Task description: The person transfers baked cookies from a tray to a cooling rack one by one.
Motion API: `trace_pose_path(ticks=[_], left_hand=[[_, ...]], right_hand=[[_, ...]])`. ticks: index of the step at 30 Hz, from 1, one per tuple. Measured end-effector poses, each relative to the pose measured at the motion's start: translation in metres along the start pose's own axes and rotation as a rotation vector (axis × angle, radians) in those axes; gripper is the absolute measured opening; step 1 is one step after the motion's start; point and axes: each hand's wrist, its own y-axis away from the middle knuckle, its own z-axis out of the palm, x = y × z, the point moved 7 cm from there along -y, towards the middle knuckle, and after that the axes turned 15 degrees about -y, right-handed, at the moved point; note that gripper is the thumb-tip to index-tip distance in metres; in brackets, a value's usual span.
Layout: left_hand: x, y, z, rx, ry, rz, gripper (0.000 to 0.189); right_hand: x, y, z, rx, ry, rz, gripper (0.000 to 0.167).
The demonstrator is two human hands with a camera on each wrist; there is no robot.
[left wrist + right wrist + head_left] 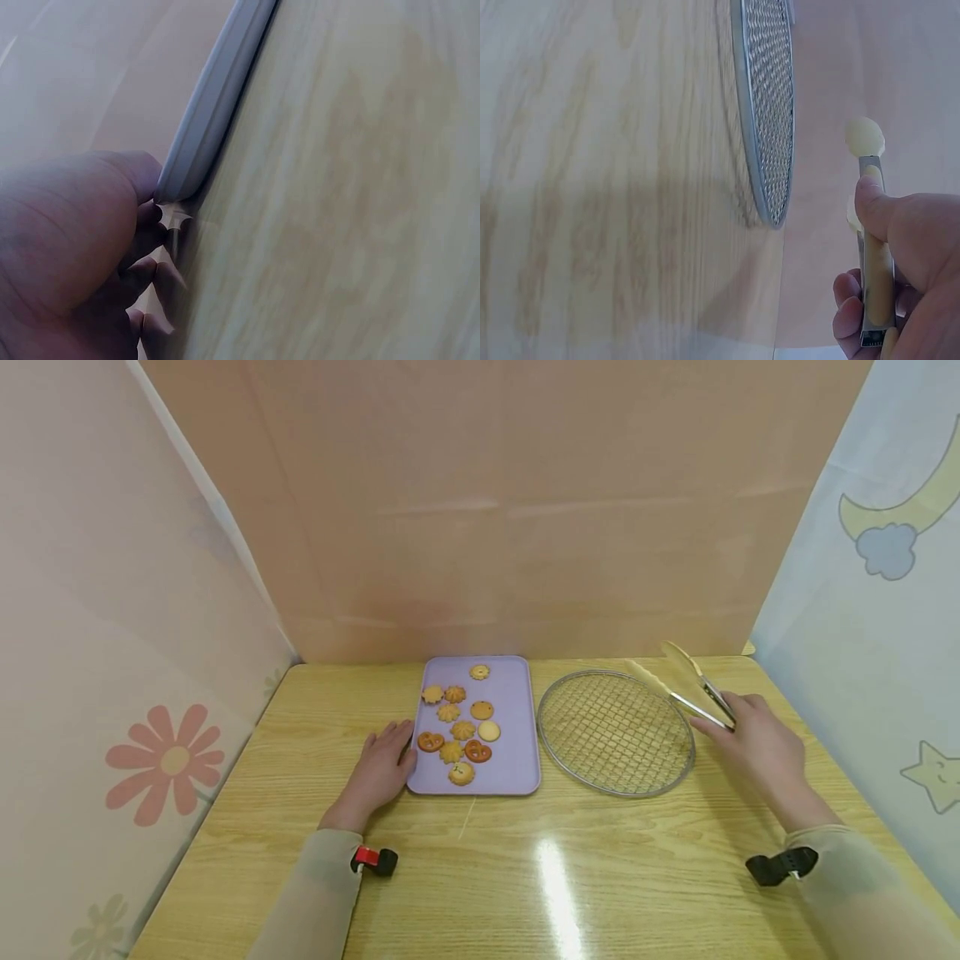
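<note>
My right hand (765, 747) grips splayed tongs (651, 678), left hand (381, 766) relaxed against the tray (517, 768); cookies (462, 731) look light, brittle, I'd pinch rims gently

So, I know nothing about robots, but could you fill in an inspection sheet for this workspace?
Surface: wood-grain table, with a bright reflection streak towards the person.
Job's things: lilac tray carrying assorted cookies, including two pretzel-shaped ones; round mesh rack to its right; tongs, spread open.
Clutter: nothing seen.
Grips: both are a person's bare hands; the left grip touches the tray's left edge, the right grip holds the tongs.
Cables: nothing seen.
Surroundings: creased brown backdrop; left wall with flowers; right wall with moon, cloud and star.
</note>
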Motion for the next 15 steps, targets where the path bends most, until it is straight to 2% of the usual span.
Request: trace_pose_path(ticks=[7,15], left_hand=[[0.001,0.0,-0.002,-0.012,0.01,-0.007,0.059],[0.001,0.001,-0.003,-0.025,0.003,-0.006,0.059]], right_hand=[[-0.018,-0.004,0.006,0.014,-0.013,-0.07,0.07],[-0.035,-0.01,0.021,-0.043,-0.031,-0.072,0.077]])
